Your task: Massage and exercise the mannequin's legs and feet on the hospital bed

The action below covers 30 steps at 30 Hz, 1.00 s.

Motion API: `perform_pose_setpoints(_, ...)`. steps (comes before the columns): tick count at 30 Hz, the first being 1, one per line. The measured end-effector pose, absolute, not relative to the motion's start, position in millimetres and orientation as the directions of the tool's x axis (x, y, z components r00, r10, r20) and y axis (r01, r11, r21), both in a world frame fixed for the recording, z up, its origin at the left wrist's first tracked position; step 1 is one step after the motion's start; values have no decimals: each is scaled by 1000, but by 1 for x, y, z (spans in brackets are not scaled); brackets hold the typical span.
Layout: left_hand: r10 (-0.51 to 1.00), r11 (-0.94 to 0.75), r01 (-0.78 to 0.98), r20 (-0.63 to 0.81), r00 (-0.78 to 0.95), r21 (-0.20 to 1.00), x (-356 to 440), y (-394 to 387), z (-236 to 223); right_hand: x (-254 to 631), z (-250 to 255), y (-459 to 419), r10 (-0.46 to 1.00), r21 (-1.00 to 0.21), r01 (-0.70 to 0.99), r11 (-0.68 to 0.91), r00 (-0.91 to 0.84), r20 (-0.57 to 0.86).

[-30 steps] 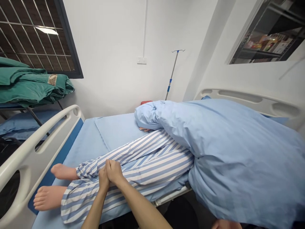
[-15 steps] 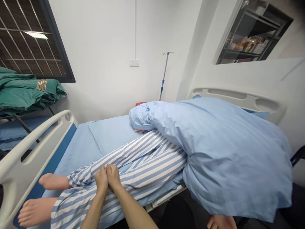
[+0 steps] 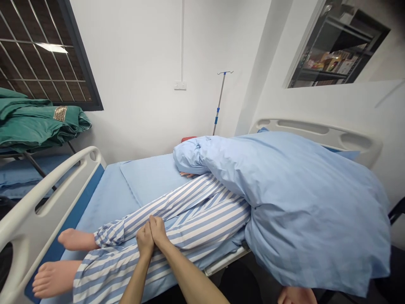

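Note:
A figure in blue-and-white striped pyjamas [image 3: 202, 211] lies on a hospital bed [image 3: 148, 177], bare feet [image 3: 53, 276] toward the left. A light blue quilt [image 3: 300, 198] covers its upper body. My left hand [image 3: 144, 241] and my right hand [image 3: 158, 231] sit side by side on the near striped leg, around the knee or shin. Both hands' fingers curl over the leg's far side, and their tips are hidden.
The white footboard [image 3: 41, 194] rises at the left and the white headboard [image 3: 316, 131] at the right. An IV pole [image 3: 219, 101] stands behind the bed by the wall. Folded green blankets [image 3: 38, 122] lie on a rack at the left.
My view shifted a little. Both hands stayed together on the striped leg and edged slightly to the right along it, away from the feet.

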<state>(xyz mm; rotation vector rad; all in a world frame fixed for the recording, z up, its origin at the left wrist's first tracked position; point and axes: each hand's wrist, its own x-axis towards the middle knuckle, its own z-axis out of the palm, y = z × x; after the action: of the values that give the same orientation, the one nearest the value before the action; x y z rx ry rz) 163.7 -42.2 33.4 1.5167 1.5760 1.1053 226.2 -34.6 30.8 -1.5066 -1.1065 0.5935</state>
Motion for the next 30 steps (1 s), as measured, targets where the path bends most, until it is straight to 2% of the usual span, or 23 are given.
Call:
perform_pose_setpoints(7,969,-177,487,238,-64,855,156,-31,16,216,68,-53,888,-789,614,11,356,290)
perform_pose_setpoints(18,993,-117,405,115,28,907,152,-33,25,220,36,-63,884,-881,468,68,382,270)
perform_pose_setpoints(26,977,40,116,-15,-210,992,172,-37,46,225,34,-59,862,-912,389,127,412,295)
perform_pose_setpoints(30,987,8,189,22,-156,982,171,-41,37,226,31,-58,849,-918,372,140,432,305)
